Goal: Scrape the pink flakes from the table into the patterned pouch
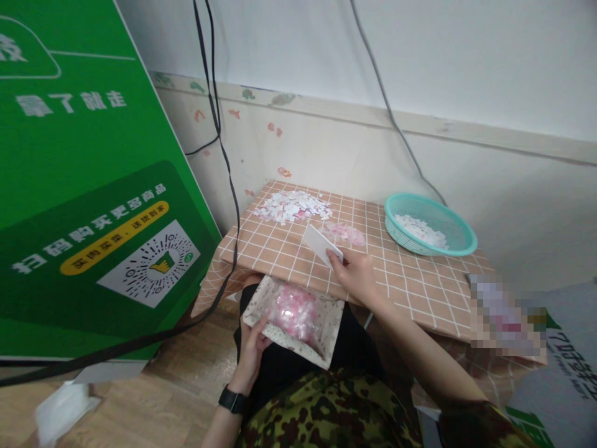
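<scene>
Left hand (255,342): clasping left edge of speckled off-white rectangular tray (259,303), lower centre of frame, with shiny pink-and-clear pieces (293,311) inside.
Right hand (355,272): pinching lower-right end of flat white rectangular card (319,242), long axis slanting to upper left.
Thin pink-white scatter (346,234): centre of frame, just above card, spread roughly left to right; nearer to right hand.

A shallow rectangular tray (293,343), pale with dark speckles, hangs tilted just beside the near edge of the table (401,283). A glossy pink-and-clear heap (293,311) fills its middle, single pieces too blurred to tell apart. A flat, white, rectangular card (318,241) slants above the table, beyond the tray.
</scene>
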`<state>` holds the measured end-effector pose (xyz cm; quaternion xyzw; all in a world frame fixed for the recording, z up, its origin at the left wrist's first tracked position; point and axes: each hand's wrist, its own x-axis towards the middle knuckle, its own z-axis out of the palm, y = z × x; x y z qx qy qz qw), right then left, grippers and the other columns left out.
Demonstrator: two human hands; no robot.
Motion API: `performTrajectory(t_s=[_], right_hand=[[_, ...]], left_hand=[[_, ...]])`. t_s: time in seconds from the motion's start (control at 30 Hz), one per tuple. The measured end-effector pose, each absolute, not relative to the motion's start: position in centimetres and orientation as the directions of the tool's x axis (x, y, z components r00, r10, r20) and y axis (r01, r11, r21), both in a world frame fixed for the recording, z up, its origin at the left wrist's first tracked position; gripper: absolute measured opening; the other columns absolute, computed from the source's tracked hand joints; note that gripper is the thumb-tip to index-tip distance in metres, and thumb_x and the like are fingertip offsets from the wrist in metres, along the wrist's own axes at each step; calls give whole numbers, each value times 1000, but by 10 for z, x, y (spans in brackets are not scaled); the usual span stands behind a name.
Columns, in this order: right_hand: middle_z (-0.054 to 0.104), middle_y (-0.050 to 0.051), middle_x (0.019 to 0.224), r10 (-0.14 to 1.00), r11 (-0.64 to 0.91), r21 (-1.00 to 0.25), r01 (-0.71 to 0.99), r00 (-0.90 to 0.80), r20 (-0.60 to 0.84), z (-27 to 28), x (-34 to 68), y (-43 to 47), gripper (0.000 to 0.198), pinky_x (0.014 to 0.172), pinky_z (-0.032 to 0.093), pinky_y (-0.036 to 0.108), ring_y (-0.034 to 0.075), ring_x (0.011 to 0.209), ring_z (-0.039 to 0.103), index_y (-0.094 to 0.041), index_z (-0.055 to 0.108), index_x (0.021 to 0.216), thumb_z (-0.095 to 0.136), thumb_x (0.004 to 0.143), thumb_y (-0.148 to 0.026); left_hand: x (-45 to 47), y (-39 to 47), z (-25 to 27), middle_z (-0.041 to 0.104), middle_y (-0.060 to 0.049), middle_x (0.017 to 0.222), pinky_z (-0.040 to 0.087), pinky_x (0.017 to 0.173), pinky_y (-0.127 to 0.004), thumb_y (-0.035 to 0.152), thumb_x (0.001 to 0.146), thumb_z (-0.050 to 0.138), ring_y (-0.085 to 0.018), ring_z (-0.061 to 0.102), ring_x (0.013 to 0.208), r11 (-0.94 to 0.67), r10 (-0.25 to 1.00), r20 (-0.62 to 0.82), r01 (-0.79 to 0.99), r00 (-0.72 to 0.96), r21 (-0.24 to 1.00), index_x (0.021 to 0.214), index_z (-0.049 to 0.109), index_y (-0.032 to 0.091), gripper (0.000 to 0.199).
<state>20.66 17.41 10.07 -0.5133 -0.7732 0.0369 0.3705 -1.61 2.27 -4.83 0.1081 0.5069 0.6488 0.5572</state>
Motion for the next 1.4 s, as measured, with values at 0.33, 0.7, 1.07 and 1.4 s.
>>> performTrajectory(t_s=[0.33, 0.7, 1.07, 1.4], right_hand=[[62, 5, 57, 813, 471, -366, 802, -234, 533, 96, 211, 190, 40, 54, 30, 29, 17, 52, 53, -19, 66, 69, 51, 98, -42], [59, 3, 55, 789, 535, -336, 775, -317, 526, 96, 211, 185, 42, 54, 29, 29, 14, 49, 48, -19, 67, 68, 50, 101, -39], [72, 8, 69, 760, 564, -266, 781, -366, 537, 92, 210, 198, 34, 58, 36, 28, 19, 58, 62, -17, 77, 88, 51, 102, -34], [77, 10, 77, 791, 555, -279, 783, -395, 467, 92, 202, 195, 30, 62, 43, 30, 23, 65, 68, -19, 79, 108, 53, 100, -30]], left_hand=[[-17, 23, -53, 63, -11, 138, 62, 80, -41, 39, 75, 81, -25, 72, 100, 138, 826, -434, -618, -359, 774, 138, 51, 28, 70], [-18, 22, -54, 60, -12, 140, 62, 81, -40, 40, 79, 79, -23, 71, 99, 141, 837, -421, -607, -348, 782, 137, 49, 28, 67], [-17, 23, -53, 61, -10, 138, 62, 80, -40, 39, 77, 80, -24, 71, 98, 140, 829, -430, -612, -357, 778, 133, 50, 28, 65], [-18, 22, -54, 64, -11, 134, 61, 80, -40, 38, 77, 81, -24, 72, 96, 131, 830, -427, -618, -359, 775, 133, 50, 27, 65]])
